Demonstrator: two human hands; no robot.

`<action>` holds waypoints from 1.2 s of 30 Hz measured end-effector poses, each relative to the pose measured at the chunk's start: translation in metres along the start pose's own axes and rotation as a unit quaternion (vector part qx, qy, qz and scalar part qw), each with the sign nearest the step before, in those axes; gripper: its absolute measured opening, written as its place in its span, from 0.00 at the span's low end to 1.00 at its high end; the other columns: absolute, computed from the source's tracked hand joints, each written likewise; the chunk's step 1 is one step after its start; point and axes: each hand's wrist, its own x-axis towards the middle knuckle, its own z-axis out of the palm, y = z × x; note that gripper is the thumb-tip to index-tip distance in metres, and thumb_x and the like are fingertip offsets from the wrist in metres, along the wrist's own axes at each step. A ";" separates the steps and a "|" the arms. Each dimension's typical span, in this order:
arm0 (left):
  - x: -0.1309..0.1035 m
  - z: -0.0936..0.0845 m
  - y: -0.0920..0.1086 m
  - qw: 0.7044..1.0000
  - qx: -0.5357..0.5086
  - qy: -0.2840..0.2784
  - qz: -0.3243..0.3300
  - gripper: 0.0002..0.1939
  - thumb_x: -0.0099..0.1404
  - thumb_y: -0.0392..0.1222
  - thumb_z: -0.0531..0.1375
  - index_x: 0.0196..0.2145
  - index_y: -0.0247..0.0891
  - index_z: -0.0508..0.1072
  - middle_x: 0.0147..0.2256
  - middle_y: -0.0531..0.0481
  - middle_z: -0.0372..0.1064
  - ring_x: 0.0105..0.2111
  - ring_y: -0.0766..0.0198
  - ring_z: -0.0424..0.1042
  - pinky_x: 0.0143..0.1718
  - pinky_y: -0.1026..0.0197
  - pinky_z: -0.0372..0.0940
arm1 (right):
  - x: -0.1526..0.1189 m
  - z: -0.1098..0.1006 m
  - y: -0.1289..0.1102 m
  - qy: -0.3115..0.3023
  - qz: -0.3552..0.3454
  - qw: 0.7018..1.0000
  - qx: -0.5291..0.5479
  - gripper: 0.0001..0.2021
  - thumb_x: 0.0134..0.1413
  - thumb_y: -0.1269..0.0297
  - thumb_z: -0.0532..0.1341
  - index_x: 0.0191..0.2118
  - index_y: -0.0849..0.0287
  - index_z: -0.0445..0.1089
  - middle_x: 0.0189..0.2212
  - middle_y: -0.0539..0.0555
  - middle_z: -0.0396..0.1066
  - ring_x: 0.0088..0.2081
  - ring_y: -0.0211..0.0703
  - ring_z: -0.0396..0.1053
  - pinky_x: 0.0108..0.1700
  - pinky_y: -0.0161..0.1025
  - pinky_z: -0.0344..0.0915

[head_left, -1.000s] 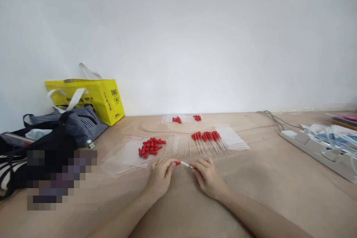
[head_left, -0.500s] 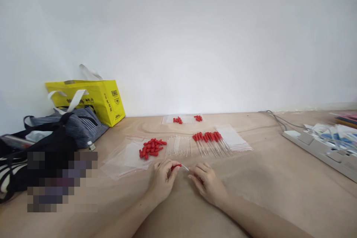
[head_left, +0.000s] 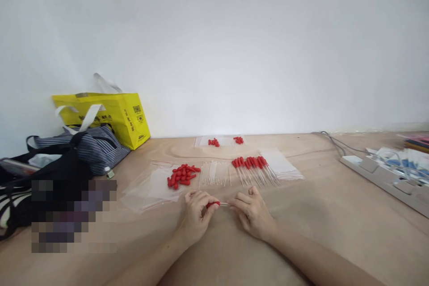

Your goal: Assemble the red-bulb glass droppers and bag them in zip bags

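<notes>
My left hand (head_left: 197,209) pinches a red rubber dropper bulb (head_left: 213,204) between thumb and fingers. From the bulb's open end a thin clear dropper tube (head_left: 224,204) runs level to my right hand (head_left: 251,212), whose fingers are closed on its far part. Beyond my left hand lies a heap of loose red bulbs (head_left: 182,175) on clear plastic bags. Several clear tubes (head_left: 214,174) lie side by side in the middle. To their right, assembled droppers (head_left: 251,165) with red bulbs rest in a slanted row.
More red bulbs (head_left: 238,140) and tubes lie on a plastic bag near the wall. Flat clear bags (head_left: 283,165) sit behind the droppers. A yellow bag (head_left: 134,120), a striped bag (head_left: 103,145) and a small bottle (head_left: 109,173) stand left. A power strip (head_left: 385,183) lies right.
The held tube has turned from slanting downward to nearly level. My right hand has shifted slightly, with its fingers nearer the bulb's height. The view has moved a little.
</notes>
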 end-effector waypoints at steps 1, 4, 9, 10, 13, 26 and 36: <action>-0.001 0.000 0.000 1.000 0.000 -0.006 0.007 0.11 0.61 0.42 0.50 0.27 0.40 0.70 0.25 0.53 0.70 0.29 0.63 0.67 0.43 0.52 0.50 | 0.000 -0.001 0.001 -0.003 -0.003 1.000 -0.008 0.11 0.53 0.72 0.48 0.31 0.59 0.67 0.22 0.49 0.63 0.23 0.35 0.53 0.31 0.38 0.41; -0.002 0.000 0.000 0.999 -0.001 -0.020 0.028 0.10 0.61 0.42 0.51 0.27 0.40 0.70 0.24 0.54 0.69 0.28 0.64 0.67 0.45 0.50 0.47 | 0.001 -0.002 0.002 -0.011 -0.008 1.000 -0.028 0.10 0.51 0.72 0.49 0.31 0.58 0.67 0.22 0.49 0.63 0.23 0.34 0.53 0.31 0.38 0.40; -0.003 0.000 0.002 0.998 0.018 -0.028 0.050 0.10 0.61 0.40 0.50 0.27 0.40 0.69 0.24 0.54 0.69 0.27 0.65 0.66 0.46 0.50 0.46 | 0.002 -0.001 -0.001 -0.022 -0.006 0.999 -0.043 0.10 0.49 0.74 0.49 0.30 0.59 0.67 0.22 0.48 0.63 0.23 0.34 0.53 0.31 0.38 0.40; -0.004 0.000 0.003 0.998 0.022 -0.029 0.051 0.10 0.61 0.40 0.50 0.27 0.40 0.69 0.24 0.54 0.69 0.28 0.65 0.66 0.46 0.50 0.46 | 0.002 -0.001 -0.002 -0.026 -0.002 0.999 -0.043 0.10 0.49 0.74 0.49 0.30 0.59 0.67 0.22 0.48 0.62 0.23 0.34 0.53 0.31 0.38 0.40; -0.004 -0.001 0.004 0.998 0.036 -0.031 0.051 0.10 0.61 0.41 0.50 0.27 0.40 0.68 0.24 0.54 0.69 0.28 0.65 0.66 0.47 0.50 0.45 | 0.004 -0.001 -0.004 -0.034 0.008 0.999 -0.033 0.11 0.49 0.74 0.48 0.30 0.59 0.67 0.22 0.49 0.62 0.23 0.34 0.54 0.31 0.38 0.40; 0.003 0.001 0.004 0.998 0.060 -0.001 0.020 0.08 0.60 0.42 0.52 0.27 0.40 0.70 0.25 0.54 0.70 0.29 0.64 0.67 0.46 0.51 0.46 | 0.010 -0.004 0.004 -0.090 0.031 0.995 0.024 0.11 0.56 0.70 0.47 0.36 0.58 0.66 0.28 0.51 0.65 0.29 0.37 0.58 0.33 0.36 0.45; 0.009 0.003 -0.012 0.989 0.112 0.078 -0.059 0.16 0.58 0.43 0.54 0.45 0.43 0.64 0.41 0.47 0.68 0.44 0.55 0.62 0.48 0.48 0.44 | 0.012 0.003 0.024 0.009 0.149 0.986 -0.079 0.15 0.49 0.75 0.51 0.42 0.57 0.66 0.31 0.53 0.68 0.34 0.41 0.60 0.34 0.38 0.45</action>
